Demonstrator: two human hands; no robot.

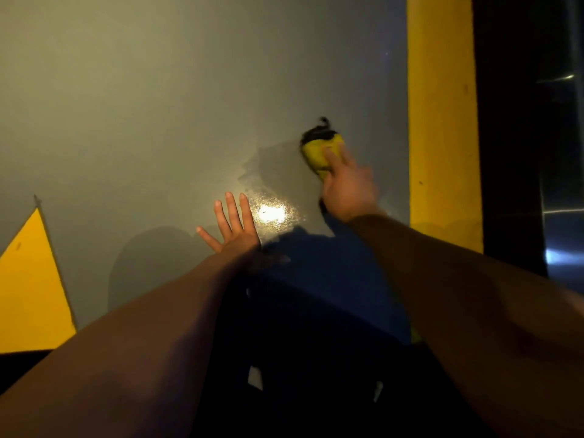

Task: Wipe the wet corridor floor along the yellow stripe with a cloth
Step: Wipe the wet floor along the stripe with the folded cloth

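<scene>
A yellow-green cloth (319,150) with a dark edge lies bunched on the grey floor (158,105), left of the long yellow stripe (442,121). My right hand (347,184) lies on the cloth's near end, its fingers stretched out over it; motion blur hides the exact hold. My left hand (232,222) rests flat on the floor with its fingers spread, holding nothing. A wet patch (268,172) with a bright glare spot (271,213) lies between the two hands.
A dark strip (505,137) runs along the stripe's right side, with shiny surfaces beyond it. A yellow triangular marking (28,286) sits on the floor at the lower left. My dark-clothed body fills the bottom middle of the view.
</scene>
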